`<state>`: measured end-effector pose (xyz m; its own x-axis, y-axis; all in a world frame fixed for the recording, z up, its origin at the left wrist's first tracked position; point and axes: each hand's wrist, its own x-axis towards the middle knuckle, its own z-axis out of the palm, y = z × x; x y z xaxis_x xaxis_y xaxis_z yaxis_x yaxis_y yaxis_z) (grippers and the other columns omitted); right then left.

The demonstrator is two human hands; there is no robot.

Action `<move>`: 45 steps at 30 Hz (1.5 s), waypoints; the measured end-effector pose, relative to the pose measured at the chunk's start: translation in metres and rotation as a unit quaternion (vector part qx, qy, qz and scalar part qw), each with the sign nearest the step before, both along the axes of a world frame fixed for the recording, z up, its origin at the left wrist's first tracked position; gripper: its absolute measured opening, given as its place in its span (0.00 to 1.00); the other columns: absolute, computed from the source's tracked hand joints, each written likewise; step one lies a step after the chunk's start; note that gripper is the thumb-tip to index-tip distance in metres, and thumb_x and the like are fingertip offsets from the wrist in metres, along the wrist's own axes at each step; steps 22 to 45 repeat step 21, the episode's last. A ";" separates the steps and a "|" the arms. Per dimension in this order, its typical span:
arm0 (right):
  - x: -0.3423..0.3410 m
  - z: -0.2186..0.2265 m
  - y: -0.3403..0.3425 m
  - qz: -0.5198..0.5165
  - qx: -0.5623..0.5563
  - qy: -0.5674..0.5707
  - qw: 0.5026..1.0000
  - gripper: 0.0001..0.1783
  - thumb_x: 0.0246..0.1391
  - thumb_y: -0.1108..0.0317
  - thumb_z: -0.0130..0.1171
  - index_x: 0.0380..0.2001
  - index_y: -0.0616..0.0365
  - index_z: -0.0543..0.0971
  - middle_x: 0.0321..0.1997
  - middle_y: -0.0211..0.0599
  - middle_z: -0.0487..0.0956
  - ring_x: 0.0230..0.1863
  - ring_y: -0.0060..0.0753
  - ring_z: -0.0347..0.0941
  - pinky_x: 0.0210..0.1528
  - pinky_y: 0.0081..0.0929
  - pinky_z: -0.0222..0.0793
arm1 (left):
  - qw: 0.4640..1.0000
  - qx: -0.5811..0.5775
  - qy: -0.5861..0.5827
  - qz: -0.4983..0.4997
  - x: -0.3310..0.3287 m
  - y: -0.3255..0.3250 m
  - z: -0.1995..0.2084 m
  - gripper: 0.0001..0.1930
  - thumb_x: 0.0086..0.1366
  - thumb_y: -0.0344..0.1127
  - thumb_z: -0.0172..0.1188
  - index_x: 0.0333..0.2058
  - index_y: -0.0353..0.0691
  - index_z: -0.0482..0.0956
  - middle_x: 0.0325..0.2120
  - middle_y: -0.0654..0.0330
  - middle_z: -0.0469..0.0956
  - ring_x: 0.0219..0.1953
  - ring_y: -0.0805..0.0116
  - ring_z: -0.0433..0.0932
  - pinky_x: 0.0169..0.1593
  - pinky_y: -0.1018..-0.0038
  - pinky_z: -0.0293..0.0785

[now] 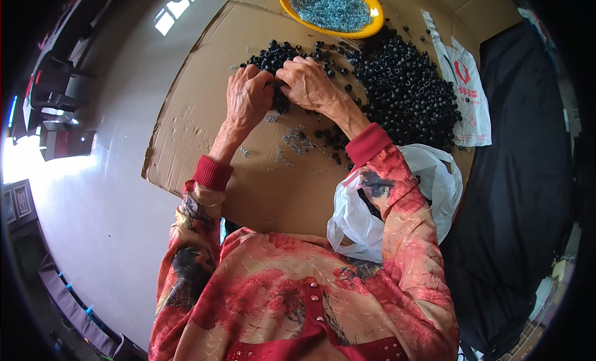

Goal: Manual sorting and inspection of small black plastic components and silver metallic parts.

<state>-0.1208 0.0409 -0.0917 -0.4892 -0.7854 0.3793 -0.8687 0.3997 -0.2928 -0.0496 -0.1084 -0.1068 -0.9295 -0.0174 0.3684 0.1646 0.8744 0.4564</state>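
My left hand [248,97] and my right hand [307,83] meet at a small heap of black bead-like balls [276,55]. Both hands are closed, with curled fingers pressed together close to each other. What they pinch is hidden behind the fingers. To the right spreads a larger pile of black bead-like pieces [406,81], some showing round holes. Tiny silvery bits [298,140], maybe little springs, lie scattered on the cardboard [267,199] below my hands. A yellow dish [376,24] at the far side holds many similar blue-grey bits [329,8].
A white plastic bag [351,218] lies open under my right forearm, with something dark inside. Another white bag with red print [475,106] lies flat at the right. Black cloth [518,175] hangs beyond the cardboard, and pale floor [118,199] stretches to the left.
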 end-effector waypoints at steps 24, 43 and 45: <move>-0.018 0.058 0.045 -0.046 -0.031 -0.082 0.995 0.05 0.36 0.71 0.59 0.22 0.57 0.77 0.24 0.39 0.78 0.28 0.31 0.77 0.35 0.30 0.73 | 0.972 0.226 0.011 -0.065 0.002 0.020 0.029 0.07 0.51 0.31 0.63 0.31 0.39 0.79 0.25 0.56 0.76 0.33 0.61 0.76 0.39 0.70 0.71; -0.018 0.058 0.045 -0.046 -0.031 -0.082 0.995 0.05 0.36 0.71 0.59 0.22 0.57 0.77 0.24 0.39 0.78 0.28 0.31 0.77 0.35 0.30 0.73 | 0.972 0.226 0.011 -0.065 0.002 0.020 0.029 0.07 0.51 0.31 0.63 0.31 0.39 0.79 0.25 0.56 0.76 0.33 0.61 0.76 0.39 0.70 0.71; -0.018 0.058 0.045 -0.046 -0.031 -0.082 0.995 0.05 0.36 0.71 0.59 0.22 0.57 0.77 0.24 0.39 0.78 0.28 0.31 0.77 0.35 0.30 0.73 | 0.972 0.226 0.011 -0.065 0.002 0.020 0.029 0.07 0.51 0.31 0.63 0.31 0.39 0.79 0.25 0.56 0.76 0.33 0.61 0.76 0.39 0.70 0.71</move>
